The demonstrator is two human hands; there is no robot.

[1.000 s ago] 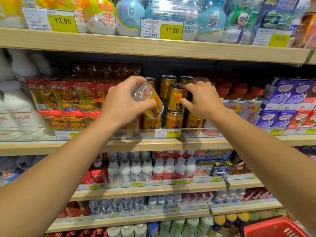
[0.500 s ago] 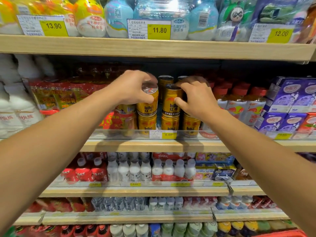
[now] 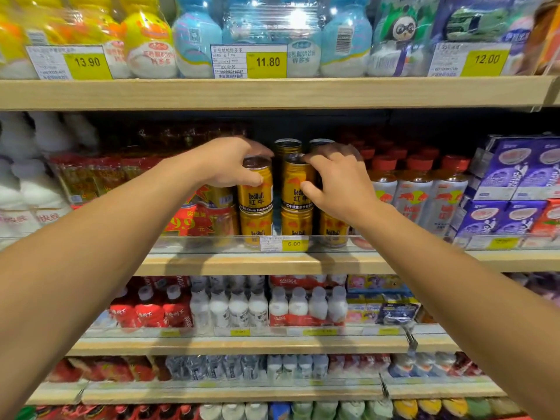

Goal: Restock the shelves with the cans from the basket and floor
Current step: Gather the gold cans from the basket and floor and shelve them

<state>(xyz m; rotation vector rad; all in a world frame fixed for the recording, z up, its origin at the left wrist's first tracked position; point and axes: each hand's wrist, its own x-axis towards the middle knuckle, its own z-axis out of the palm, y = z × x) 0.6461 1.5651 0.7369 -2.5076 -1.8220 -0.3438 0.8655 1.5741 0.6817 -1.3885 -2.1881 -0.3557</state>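
Note:
Gold Red Bull cans stand stacked two high on the middle shelf [image 3: 266, 263]. My left hand [image 3: 230, 163] grips the top of an upright gold can [image 3: 256, 195] that sits on a lower can [image 3: 257, 230]. Just to its right, my right hand [image 3: 336, 180] wraps the side of a second upper gold can [image 3: 295, 183], which rests on another lower can [image 3: 296, 225]. More gold cans [image 3: 287, 146] stand behind them. The basket is out of view.
A clear plastic rail with a 6.00 price tag [image 3: 293, 244] fronts the can row. Red-wrapped multipacks [image 3: 91, 177] sit left, red-capped bottles [image 3: 418, 189] and purple cartons [image 3: 515, 183] right. Bottle packs [image 3: 197, 34] fill the shelf above, and small bottles [image 3: 257, 307] the shelves below.
My left hand turned its tilted can upright and set it down on the lower can. My right hand stayed on the neighbouring upper can. The view shifted upward, losing the red basket.

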